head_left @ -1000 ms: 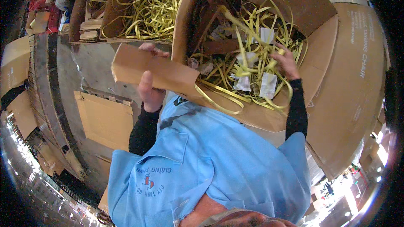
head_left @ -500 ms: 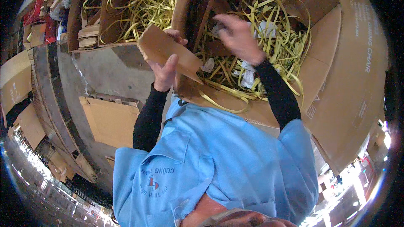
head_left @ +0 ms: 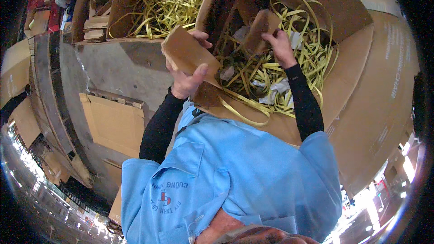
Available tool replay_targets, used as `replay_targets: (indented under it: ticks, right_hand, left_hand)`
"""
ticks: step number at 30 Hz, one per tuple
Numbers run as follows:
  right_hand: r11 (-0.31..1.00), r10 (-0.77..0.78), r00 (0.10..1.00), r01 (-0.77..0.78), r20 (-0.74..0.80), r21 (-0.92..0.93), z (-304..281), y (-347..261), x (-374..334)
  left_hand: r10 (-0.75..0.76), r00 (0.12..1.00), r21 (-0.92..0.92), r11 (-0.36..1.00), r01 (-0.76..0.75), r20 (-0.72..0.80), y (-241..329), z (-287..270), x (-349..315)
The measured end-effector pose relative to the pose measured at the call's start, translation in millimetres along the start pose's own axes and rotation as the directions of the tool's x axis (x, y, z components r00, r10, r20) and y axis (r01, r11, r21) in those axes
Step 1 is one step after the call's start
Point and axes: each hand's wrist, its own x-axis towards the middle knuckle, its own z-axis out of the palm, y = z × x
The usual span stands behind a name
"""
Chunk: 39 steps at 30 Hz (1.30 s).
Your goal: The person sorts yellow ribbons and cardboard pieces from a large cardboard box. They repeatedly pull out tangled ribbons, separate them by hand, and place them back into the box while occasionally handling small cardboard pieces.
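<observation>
My left hand [head_left: 184,77] is closed around a brown cardboard piece [head_left: 192,54], thumb on the near side and fingers wrapped over the far edge. To the right, my right hand [head_left: 281,49] pinches a second brown cardboard piece [head_left: 261,26] by its right edge. That piece is held over a large open cardboard box [head_left: 348,54]. Inside the box lies a tangle of yellow strapping bands [head_left: 312,49] with white scraps [head_left: 276,91] among them. One yellow band loops out over the near wall of the box.
A second box [head_left: 118,20] at the far left holds more yellow strapping [head_left: 169,4]. Beside it, cardboard strips [head_left: 95,28] are stacked. A flattened cardboard sheet [head_left: 113,124] lies on the grey floor [head_left: 117,72] to my left. Printed cardboard [head_left: 384,95] stands at the right.
Half a second ago my right hand was blurred and empty-looking over the box; now it grips a cardboard piece there. My left hand with its piece has shifted slightly right and down.
</observation>
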Motion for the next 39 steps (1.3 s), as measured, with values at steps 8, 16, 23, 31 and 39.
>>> replay_targets:
  ticks: [8, 16, 23, 31, 39]
  right_hand:
    - [0.969, -0.152, 0.884, 0.047, -0.442, -0.241, 158, 24, 101]
    - [0.905, -0.209, 0.89, 0.019, -0.404, -0.425, 144, 34, 86]
    - [0.955, -0.233, 0.878, 0.125, -0.418, -0.27, 152, 56, 66]
    - [0.867, -0.454, 0.803, 0.498, -0.387, 0.016, -20, -69, -17]
    - [0.708, -0.695, 0.718, 0.693, 0.038, -0.133, 37, -200, -89]
  left_hand:
    - [0.463, 0.837, 0.349, 0.764, -0.543, 0.291, 5, 4, -14]
    - [0.337, 0.941, 0.326, 0.892, -0.312, -0.019, 0, 7, -18]
    - [0.322, 0.946, 0.351, 0.882, -0.315, 0.041, -4, 3, -14]
    - [0.066, 0.975, -0.076, 0.994, -0.084, -0.214, 35, 25, -9]
    - [-0.22, 0.971, -0.13, 0.964, 0.232, 0.098, 43, 60, -1]
